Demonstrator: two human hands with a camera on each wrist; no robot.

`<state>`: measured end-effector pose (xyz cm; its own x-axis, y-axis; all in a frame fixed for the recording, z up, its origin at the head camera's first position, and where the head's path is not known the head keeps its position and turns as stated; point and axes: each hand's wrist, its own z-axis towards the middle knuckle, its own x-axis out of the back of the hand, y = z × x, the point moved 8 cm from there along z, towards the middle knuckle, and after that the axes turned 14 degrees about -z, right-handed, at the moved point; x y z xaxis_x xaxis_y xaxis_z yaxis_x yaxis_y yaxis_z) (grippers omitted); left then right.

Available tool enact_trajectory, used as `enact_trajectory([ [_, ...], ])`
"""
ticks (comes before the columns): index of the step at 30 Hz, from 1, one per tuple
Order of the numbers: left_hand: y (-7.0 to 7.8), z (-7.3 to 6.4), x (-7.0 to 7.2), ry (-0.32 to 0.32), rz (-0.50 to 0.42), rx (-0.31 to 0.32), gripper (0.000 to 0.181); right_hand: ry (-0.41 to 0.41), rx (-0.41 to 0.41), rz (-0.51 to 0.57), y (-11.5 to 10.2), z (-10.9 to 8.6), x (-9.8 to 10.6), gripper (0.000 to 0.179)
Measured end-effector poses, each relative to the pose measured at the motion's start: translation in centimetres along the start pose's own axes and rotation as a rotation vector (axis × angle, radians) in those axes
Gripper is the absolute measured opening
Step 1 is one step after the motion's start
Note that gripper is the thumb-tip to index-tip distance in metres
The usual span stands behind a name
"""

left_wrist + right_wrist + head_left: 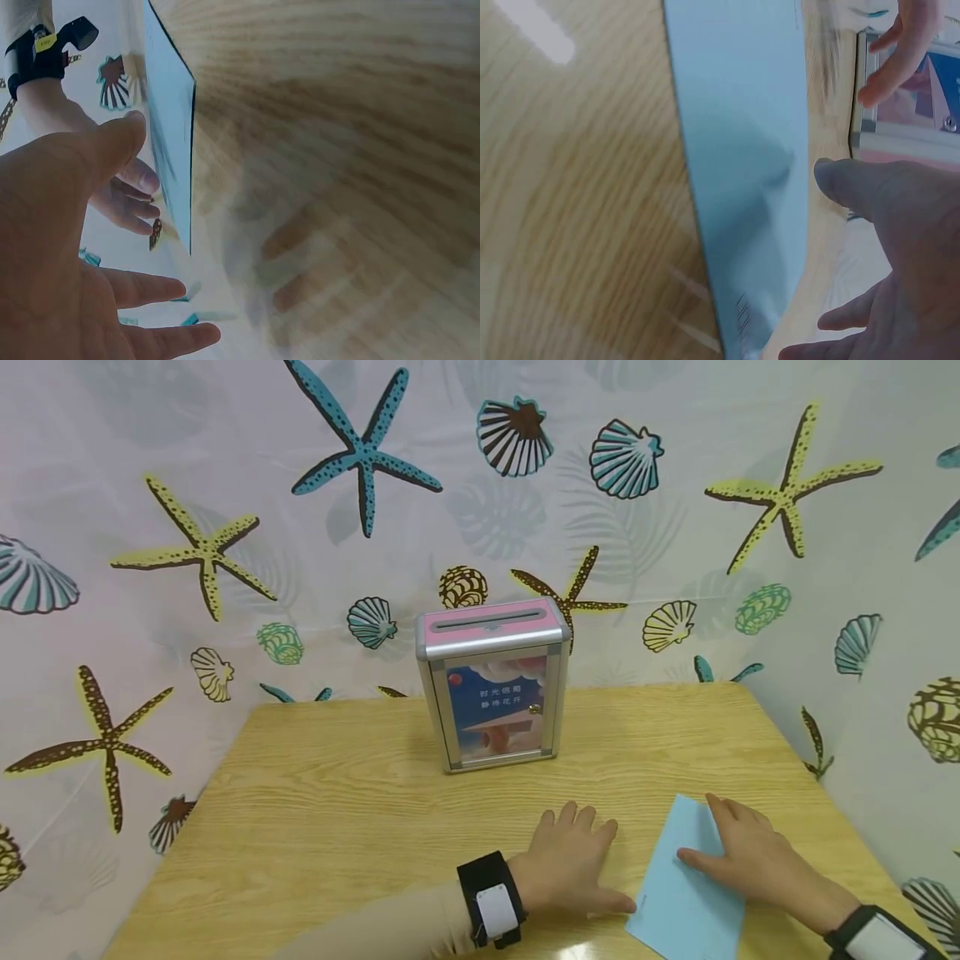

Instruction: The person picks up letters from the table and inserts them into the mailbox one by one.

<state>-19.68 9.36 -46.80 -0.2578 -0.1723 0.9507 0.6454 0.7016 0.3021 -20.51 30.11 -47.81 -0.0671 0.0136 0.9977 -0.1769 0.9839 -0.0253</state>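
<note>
A flat light blue piece of paper (686, 893), shaped like an envelope, lies on the table to the right. Small dark print shows near its edges. Over its right side hovers my right hand (753, 852), thumb spread away from the fingers; the right wrist view shows a gap between that thumb and the paper (742, 165). My left hand (570, 864) is just left of the paper, fingers spread and holding nothing, its thumb near the paper's left edge. In the left wrist view the thumb (112, 150) appears in front of the paper (171, 127), and contact cannot be told.
A silver-framed box (495, 689) with a pink slotted top and a small lock on its picture front stands upright at the back middle of the wooden table (322, 827). Behind the table hangs a white cloth (420, 568) with starfish and shells.
</note>
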Motion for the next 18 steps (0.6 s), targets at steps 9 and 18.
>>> enact_trajectory([
  [9, 2.2, 1.3, -1.6, -0.014, 0.036, -0.04, 0.077, -0.108, -0.074, -0.005, 4.0, 0.0, -1.0, 0.104],
  [18, 1.6, 1.4, -2.0, -0.014, 0.054, -0.032, 0.059, -0.14, -0.079, -0.045, 3.8, 1.0, -0.6, 0.094],
])
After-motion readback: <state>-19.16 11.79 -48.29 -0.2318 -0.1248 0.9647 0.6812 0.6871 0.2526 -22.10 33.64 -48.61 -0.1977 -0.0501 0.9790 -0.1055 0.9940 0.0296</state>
